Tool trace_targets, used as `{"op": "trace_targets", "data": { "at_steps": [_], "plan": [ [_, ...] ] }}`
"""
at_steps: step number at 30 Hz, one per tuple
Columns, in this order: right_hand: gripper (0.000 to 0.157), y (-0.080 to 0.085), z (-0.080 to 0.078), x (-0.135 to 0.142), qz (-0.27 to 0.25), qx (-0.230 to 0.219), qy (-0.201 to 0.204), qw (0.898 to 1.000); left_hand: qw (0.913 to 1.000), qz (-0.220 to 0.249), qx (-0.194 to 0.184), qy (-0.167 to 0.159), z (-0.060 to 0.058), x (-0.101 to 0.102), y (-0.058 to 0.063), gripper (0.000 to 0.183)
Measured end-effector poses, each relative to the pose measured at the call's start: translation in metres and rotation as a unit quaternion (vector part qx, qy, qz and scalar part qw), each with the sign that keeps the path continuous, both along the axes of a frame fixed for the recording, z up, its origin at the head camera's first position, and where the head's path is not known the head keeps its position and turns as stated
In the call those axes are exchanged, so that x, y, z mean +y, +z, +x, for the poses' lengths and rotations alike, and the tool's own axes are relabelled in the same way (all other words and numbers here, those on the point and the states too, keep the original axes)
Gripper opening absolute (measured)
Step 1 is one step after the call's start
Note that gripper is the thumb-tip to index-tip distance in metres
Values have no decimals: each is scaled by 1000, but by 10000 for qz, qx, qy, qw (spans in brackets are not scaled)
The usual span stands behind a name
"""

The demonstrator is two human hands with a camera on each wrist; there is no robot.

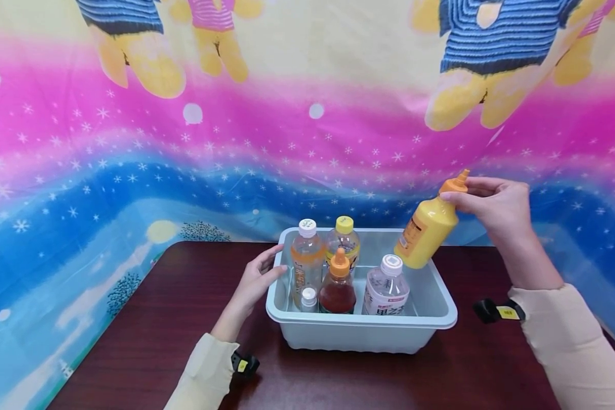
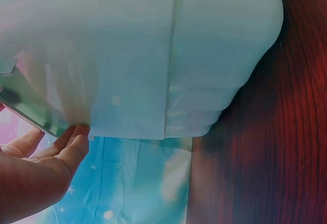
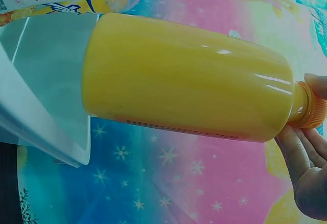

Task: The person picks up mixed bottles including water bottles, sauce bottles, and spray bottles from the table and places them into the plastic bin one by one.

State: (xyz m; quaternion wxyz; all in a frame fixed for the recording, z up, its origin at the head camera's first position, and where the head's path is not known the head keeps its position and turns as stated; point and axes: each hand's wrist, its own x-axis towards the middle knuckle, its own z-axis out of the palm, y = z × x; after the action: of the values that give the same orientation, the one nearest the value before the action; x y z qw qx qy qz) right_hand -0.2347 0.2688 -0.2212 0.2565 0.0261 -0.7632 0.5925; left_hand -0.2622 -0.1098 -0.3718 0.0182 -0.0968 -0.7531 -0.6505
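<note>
My right hand [image 1: 499, 208] pinches a yellow squeeze bottle [image 1: 427, 230] by its orange nozzle cap. The bottle tilts, its base over the right back part of a pale blue plastic tub [image 1: 353, 336]. In the right wrist view the bottle [image 3: 189, 78] lies across the picture, fingers [image 3: 296, 147] at its cap. My left hand [image 1: 256, 279] holds the tub's left rim, and its fingertips touch the wall in the left wrist view. Inside the tub stand an orange-tinted bottle [image 1: 307, 259], a yellow-capped bottle [image 1: 344, 225], an orange-capped dark red sauce bottle [image 1: 338, 296], and a white-capped labelled bottle [image 1: 386, 290].
A small white-capped bottle [image 1: 308, 299] stands in the tub's front left corner. The tub rests on a dark reddish wooden table [image 1: 184, 319]. A colourful printed cloth [image 1: 287, 131] hangs behind the table and along its left side.
</note>
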Motion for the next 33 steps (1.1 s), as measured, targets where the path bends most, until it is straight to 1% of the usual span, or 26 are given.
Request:
{"op": "trace_targets", "data": {
  "at_steps": [2,6,8,12,19,25,33],
  "plan": [
    [32,0,-1,-2,264,-84,-80,9996,10000,4,-7,10,0,0,0,49],
    [61,0,-2,-5,819,-349,-211,9958,10000,-11,-10,27,-1,-1,0,50],
    [67,0,-2,-6,1013,-487,-224,9934,10000,-11,-15,21,-1,-1,0,49],
    [72,0,-3,-9,1372,-688,-251,9878,10000,8,-10,13,0,0,0,49],
    [73,-2,-5,-17,1874,-821,-282,9784,10000,10,-24,6,0,0,0,49],
    [74,-5,-8,-22,2147,-860,-145,9728,10000,-4,-21,7,1,0,1,49],
    [71,-9,-11,-24,2348,-882,14,9680,10000,14,15,-5,2,0,1,49]
  ]
}}
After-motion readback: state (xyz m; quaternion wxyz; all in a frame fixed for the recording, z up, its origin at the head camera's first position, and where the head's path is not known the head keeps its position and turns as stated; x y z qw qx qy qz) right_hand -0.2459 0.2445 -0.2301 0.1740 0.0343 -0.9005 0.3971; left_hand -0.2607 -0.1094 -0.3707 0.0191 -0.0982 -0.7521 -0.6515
